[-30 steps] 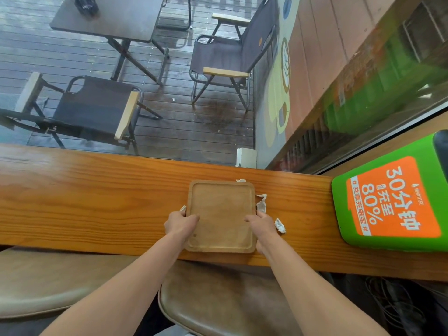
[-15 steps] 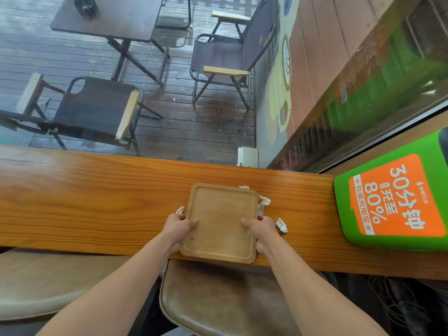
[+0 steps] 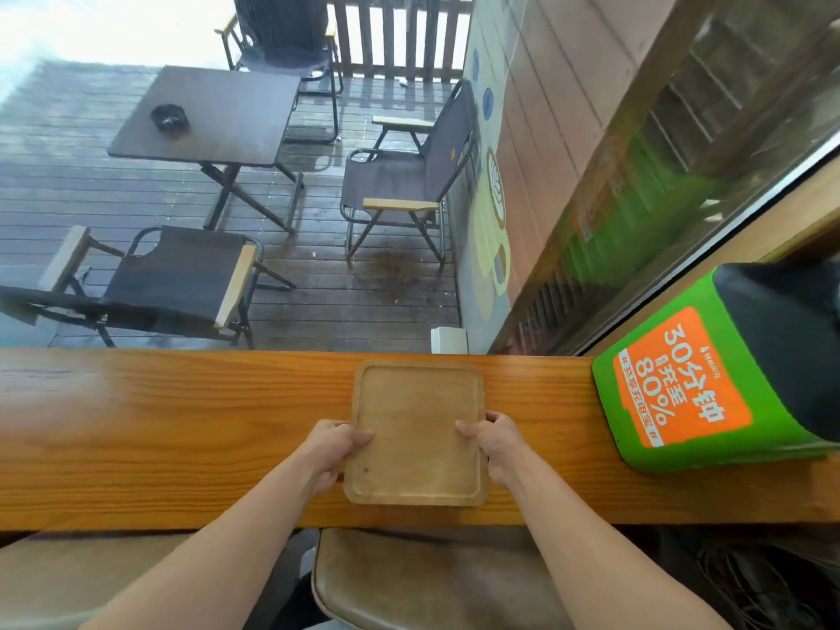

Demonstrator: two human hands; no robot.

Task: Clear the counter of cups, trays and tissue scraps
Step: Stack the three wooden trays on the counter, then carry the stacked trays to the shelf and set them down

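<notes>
A square wooden tray (image 3: 416,431) with a raised rim is held over the wooden counter (image 3: 182,425), near its front edge. My left hand (image 3: 334,452) grips the tray's left edge, thumb on top. My right hand (image 3: 493,441) grips its right edge the same way. The tray is bare inside. No tissue scraps or cups show in this view; the tray and my hands cover the spot under them.
A green and orange charging station (image 3: 709,379) stands on the counter at the right. A small white box (image 3: 449,341) sits at the counter's far edge by the window. Brown leather stools (image 3: 422,579) are below the counter. Outside are a table and folding chairs.
Both hands have lifted the tray and drawn it toward me. The tissue scraps seen beside it before are out of sight. The camera has tilted up.
</notes>
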